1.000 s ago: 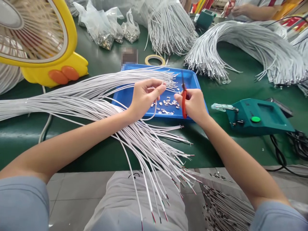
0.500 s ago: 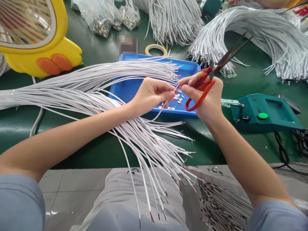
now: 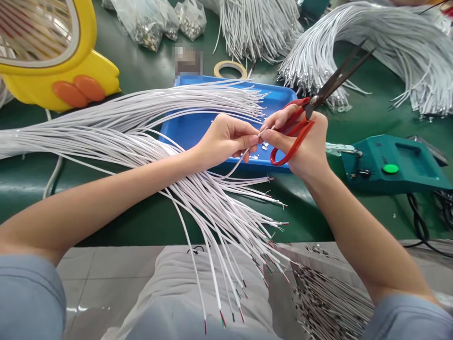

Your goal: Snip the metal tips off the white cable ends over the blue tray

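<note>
Between finger and thumb, my left hand [image 3: 226,141] pinches a white cable [image 3: 242,157] close to its end. My right hand [image 3: 304,141] has red-handled scissors [image 3: 300,134] hooked over its fingers, the dark blades pointing up and right, slightly apart. The thumb and fingertips of that same hand meet at the cable's tip, touching my left fingertips. Both hands are over a blue tray [image 3: 184,131] with small white scraps in it. Under my left forearm fans a bundle of white cables [image 3: 212,203], some ends showing red and green wires. Another bundle [image 3: 198,101] lies across the tray.
Right of my hands is a green machine [image 3: 396,165] with a bright green button. Behind the tray are a tape roll [image 3: 230,70], bags of small metal parts [image 3: 191,21] and more cable bundles [image 3: 375,33]. A yellow fan [image 3: 81,71] stands at left.
My right fingertips have come down and left onto the cable's tip, closing against my left fingertips. The scissors have shifted slightly with the hand. The camera view has moved a little.
</note>
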Motion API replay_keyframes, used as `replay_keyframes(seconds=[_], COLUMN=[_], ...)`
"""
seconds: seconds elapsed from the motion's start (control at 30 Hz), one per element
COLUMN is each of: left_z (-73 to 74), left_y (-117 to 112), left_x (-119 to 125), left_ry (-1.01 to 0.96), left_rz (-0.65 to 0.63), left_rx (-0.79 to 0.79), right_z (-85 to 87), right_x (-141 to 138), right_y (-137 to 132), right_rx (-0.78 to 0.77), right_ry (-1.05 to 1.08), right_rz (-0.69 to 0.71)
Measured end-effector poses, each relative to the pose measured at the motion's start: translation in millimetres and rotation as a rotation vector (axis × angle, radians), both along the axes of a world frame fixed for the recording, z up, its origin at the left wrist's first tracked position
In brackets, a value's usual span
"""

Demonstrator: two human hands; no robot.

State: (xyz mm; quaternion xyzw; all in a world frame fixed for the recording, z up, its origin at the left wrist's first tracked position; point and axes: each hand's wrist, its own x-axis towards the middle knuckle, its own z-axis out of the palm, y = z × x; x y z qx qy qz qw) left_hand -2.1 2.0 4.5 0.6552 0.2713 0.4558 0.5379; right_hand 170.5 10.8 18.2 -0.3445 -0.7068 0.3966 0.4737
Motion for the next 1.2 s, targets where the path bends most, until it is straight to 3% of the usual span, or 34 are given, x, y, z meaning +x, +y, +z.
replay_keyframes(seconds=[0.57,0.8,1.07,1.2], left_z=[1.8,-0.2,-2.5,-1.9], left_y=[-1.9,-2.3,0.5,0.2], left_x=[2.3,1.8,3.0,3.3], left_ry=[0.008,0.057,0.016,0.023], left_rz=[0.119,0.186,0.15,0.196], left_rx=[-0.036,0.01,0.054,0.038], right_z=[-0.5,-3.7,0.2,1.9], right_x=[-3.1,-2.9,2.5,3.3], right_y=[-5.3,-4.3,3.6,3.1], right_rx=[-0.099,-0.125,-0.29,-0.253], right_ry=[0.004,0.133,0.16,0.139], right_rz=[-0.075,0.017,0.151,0.127])
